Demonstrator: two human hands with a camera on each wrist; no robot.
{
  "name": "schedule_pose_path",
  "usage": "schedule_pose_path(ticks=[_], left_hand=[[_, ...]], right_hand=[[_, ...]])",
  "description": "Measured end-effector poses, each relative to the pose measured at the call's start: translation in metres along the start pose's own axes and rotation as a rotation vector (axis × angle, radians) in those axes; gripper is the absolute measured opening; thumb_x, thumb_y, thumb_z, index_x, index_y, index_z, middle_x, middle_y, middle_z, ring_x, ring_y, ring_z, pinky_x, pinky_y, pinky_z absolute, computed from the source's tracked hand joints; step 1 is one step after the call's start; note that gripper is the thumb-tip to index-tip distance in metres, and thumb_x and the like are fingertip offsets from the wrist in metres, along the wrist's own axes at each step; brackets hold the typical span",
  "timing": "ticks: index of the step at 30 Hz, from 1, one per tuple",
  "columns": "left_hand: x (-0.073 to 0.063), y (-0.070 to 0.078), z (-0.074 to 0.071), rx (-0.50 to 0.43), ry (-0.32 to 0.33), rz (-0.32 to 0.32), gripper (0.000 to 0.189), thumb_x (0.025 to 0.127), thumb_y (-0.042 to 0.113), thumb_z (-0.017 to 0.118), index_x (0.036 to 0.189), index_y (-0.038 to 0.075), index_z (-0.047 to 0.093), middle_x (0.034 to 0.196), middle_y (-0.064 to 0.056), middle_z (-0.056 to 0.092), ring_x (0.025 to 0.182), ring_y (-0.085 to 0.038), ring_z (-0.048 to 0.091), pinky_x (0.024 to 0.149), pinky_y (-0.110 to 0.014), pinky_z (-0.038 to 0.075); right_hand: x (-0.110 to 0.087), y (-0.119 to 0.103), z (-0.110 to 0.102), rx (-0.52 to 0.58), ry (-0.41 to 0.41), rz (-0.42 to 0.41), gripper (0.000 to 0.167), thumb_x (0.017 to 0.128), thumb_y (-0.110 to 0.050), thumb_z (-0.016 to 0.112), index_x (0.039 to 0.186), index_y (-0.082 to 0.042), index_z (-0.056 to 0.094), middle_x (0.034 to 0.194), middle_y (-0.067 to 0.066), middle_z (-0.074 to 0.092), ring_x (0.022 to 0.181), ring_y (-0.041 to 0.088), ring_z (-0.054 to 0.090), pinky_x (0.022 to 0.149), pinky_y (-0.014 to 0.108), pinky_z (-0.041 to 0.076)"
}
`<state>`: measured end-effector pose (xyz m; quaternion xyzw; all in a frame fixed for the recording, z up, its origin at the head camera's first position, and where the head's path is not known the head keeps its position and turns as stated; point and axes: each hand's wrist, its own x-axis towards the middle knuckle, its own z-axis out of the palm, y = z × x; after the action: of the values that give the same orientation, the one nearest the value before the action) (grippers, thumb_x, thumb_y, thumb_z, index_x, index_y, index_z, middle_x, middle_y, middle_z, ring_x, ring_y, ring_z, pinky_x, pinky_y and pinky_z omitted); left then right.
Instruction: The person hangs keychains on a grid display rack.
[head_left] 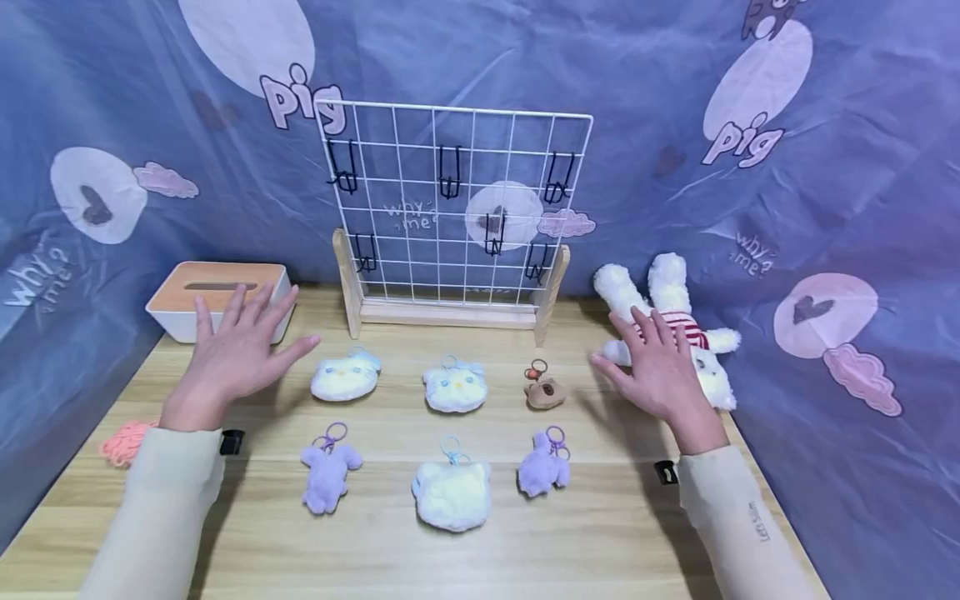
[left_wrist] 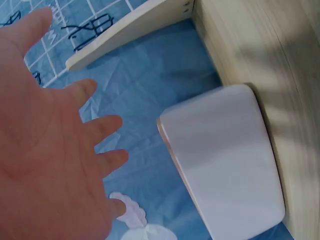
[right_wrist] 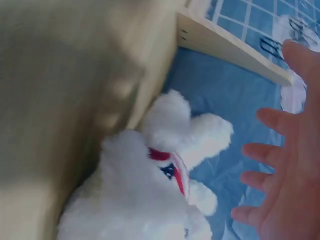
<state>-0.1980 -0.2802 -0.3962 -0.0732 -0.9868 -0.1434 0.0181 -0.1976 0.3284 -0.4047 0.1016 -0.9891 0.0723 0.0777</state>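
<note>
My left hand (head_left: pixel 234 360) is spread, empty, near the box (left_wrist: pixel 222 160) at the back left of the table (head_left: pixel 585 542); likely stiff, I'd grip its sides. My right hand (head_left: pixel 662 373), also spread and empty, is near the plush toy (right_wrist: pixel 142 192) at right; soft-looking, I'd squeeze its middle.

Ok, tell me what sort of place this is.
Likely a staged tabletop set, perhaps indoors: a printed blue cloth backdrop, plush keychains laid out in two rows, and a white wire grid rack with black hooks.

My left hand (head_left: pixel 238 357) hovers at the head view's middle left, my right hand (head_left: pixel 666 373) at middle right, fingers (left_wrist: pixel 104 130) spread, arms (head_left: pixel 153 521) slanting inward from the bottom edge.
</note>
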Motion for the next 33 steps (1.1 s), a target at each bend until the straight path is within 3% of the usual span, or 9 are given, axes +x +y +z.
schedule_pose_path(ticks=[5,8,11,16,20,22,25,29,33], left_hand=[[0.013,0.001,0.002,0.008,0.062,0.060,0.093,0.109,0.071,0.056,0.180,0.020,0.025,0.183,-0.028,0.024,0.168,-0.061,0.014,0.133,-0.088,-0.017],[0.024,0.002,0.003,-0.039,0.123,0.116,0.084,0.109,0.056,0.066,0.176,0.014,0.036,0.178,-0.030,0.034,0.165,-0.059,0.025,0.137,-0.086,0.003],[0.035,0.004,0.005,-0.154,0.173,0.142,0.074,0.109,0.045,0.070,0.169,0.008,0.046,0.170,-0.031,0.044,0.159,-0.056,0.036,0.135,-0.081,0.025],[0.053,0.006,0.011,-0.383,0.213,0.097,0.063,0.112,0.035,0.070,0.161,-0.002,0.055,0.151,-0.033,0.061,0.136,-0.054,0.061,0.119,-0.073,0.052],[0.066,0.006,0.017,-0.506,0.228,0.032,0.057,0.112,0.033,0.071,0.154,-0.004,0.061,0.144,-0.031,0.070,0.128,-0.049,0.071,0.108,-0.051,0.065],[0.072,0.007,0.021,-0.541,0.225,0.001,0.057,0.111,0.034,0.073,0.153,-0.003,0.063,0.142,-0.029,0.072,0.128,-0.046,0.072,0.101,-0.029,0.065],[0.083,0.008,0.029,-0.598,0.212,-0.040,0.060,0.110,0.036,0.075,0.154,-0.002,0.063,0.143,-0.027,0.073,0.128,-0.043,0.072,0.087,-0.004,0.052],[0.094,0.009,0.039,-0.660,0.187,-0.075,0.064,0.109,0.039,0.077,0.156,-0.001,0.061,0.146,-0.027,0.072,0.123,-0.032,0.072,0.082,0.001,0.049],[0.101,0.011,0.045,-0.742,0.145,-0.084,0.065,0.109,0.038,0.076,0.159,-0.001,0.059,0.152,-0.027,0.069,0.108,-0.003,0.069,0.084,0.000,0.054]], right_hand=[[-0.004,0.001,0.005,0.050,0.003,-0.094,0.083,0.108,-0.061,0.064,0.173,-0.014,0.041,0.175,0.025,0.041,0.162,0.055,0.035,0.136,0.081,0.026],[-0.005,0.001,0.006,0.098,0.020,-0.128,0.077,0.108,-0.052,0.069,0.169,-0.011,0.046,0.169,0.025,0.049,0.156,0.054,0.044,0.132,0.078,0.037],[-0.007,-0.002,0.005,0.195,0.018,-0.121,0.070,0.110,-0.043,0.070,0.165,-0.006,0.051,0.162,0.027,0.056,0.150,0.053,0.051,0.127,0.076,0.044],[-0.013,-0.011,0.000,0.397,-0.027,-0.027,0.055,0.112,-0.034,0.070,0.155,0.000,0.060,0.148,0.026,0.069,0.129,0.047,0.070,0.110,0.064,0.063],[-0.017,-0.018,-0.003,0.512,-0.071,0.055,0.046,0.112,-0.032,0.071,0.147,-0.002,0.068,0.136,0.021,0.078,0.118,0.039,0.077,0.094,0.035,0.069],[-0.019,-0.021,-0.003,0.548,-0.093,0.080,0.044,0.112,-0.032,0.072,0.143,-0.002,0.071,0.133,0.019,0.080,0.118,0.036,0.077,0.090,0.023,0.065],[-0.022,-0.026,-0.003,0.594,-0.132,0.105,0.043,0.110,-0.030,0.074,0.140,0.000,0.073,0.131,0.019,0.080,0.116,0.032,0.077,0.088,0.016,0.062],[-0.027,-0.030,0.001,0.644,-0.177,0.125,0.041,0.108,-0.026,0.077,0.137,0.002,0.075,0.129,0.019,0.081,0.111,0.023,0.077,0.087,0.014,0.063],[-0.032,-0.034,0.010,0.697,-0.209,0.137,0.036,0.106,-0.019,0.079,0.132,0.004,0.077,0.128,0.021,0.081,0.107,0.016,0.075,0.084,0.014,0.062]])
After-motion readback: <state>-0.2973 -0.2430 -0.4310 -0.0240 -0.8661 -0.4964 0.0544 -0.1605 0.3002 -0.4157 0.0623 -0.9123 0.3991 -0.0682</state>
